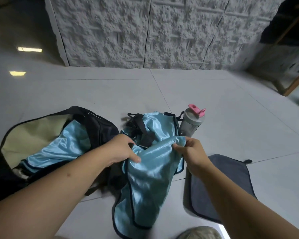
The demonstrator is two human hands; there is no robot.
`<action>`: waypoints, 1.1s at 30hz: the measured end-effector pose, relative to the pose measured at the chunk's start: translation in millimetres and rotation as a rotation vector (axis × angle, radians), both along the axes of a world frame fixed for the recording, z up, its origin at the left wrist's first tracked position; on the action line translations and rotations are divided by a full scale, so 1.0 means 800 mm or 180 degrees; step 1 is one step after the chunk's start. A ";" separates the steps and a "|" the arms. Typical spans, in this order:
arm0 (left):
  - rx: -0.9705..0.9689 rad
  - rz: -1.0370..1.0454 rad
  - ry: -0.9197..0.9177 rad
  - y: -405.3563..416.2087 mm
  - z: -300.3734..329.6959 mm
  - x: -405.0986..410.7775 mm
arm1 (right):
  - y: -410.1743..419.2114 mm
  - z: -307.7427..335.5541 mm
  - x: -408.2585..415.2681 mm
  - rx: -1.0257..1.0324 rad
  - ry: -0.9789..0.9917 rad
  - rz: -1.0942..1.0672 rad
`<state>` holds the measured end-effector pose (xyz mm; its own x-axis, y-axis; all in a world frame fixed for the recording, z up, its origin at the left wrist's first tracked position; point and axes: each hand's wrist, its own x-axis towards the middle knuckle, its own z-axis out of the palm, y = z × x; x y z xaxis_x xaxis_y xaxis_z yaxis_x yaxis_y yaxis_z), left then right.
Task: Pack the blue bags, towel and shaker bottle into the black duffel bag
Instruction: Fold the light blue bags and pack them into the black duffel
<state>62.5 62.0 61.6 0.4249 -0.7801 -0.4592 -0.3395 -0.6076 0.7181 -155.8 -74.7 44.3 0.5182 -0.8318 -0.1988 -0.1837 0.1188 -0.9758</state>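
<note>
The black duffel bag (pixel 100 125) lies open on the floor at the left, its beige lining showing. One shiny blue bag (pixel 62 149) lies inside it. A second blue bag (pixel 150 178) hangs in front of me, lifted off the floor. My left hand (pixel 123 149) pinches its top left edge and my right hand (pixel 192 152) grips its top right corner. Behind it a third blue bag (pixel 157 125) with black straps rests on the floor. The grey shaker bottle (pixel 191 125) with a pink lid stands upright at the right. A dark grey towel (pixel 221 183) lies flat under my right forearm.
The floor (pixel 214 94) is pale glossy tile. A rough white textured wall panel (pixel 162 31) stands behind. A wooden furniture leg (pixel 297 81) is at the far right. My knee in beige cloth (pixel 198 233) shows at the bottom edge.
</note>
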 end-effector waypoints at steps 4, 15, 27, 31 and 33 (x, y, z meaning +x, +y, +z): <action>-0.0188 -0.0061 -0.0740 0.003 0.024 0.004 | 0.007 0.021 0.000 -0.0120 0.0002 0.0042; -0.1620 0.0009 -0.0644 0.008 0.076 0.005 | 0.005 0.063 -0.009 -0.0195 -0.0701 0.0030; -0.1217 0.0234 0.1256 -0.003 0.060 0.007 | -0.014 0.078 -0.023 0.0661 -0.0468 0.0114; -0.0989 0.0412 0.1005 -0.009 0.030 0.014 | -0.014 0.052 -0.011 0.0472 -0.0094 -0.0107; -0.0941 0.0391 0.0949 -0.012 0.020 0.018 | -0.013 0.051 -0.006 0.0442 -0.0055 -0.0179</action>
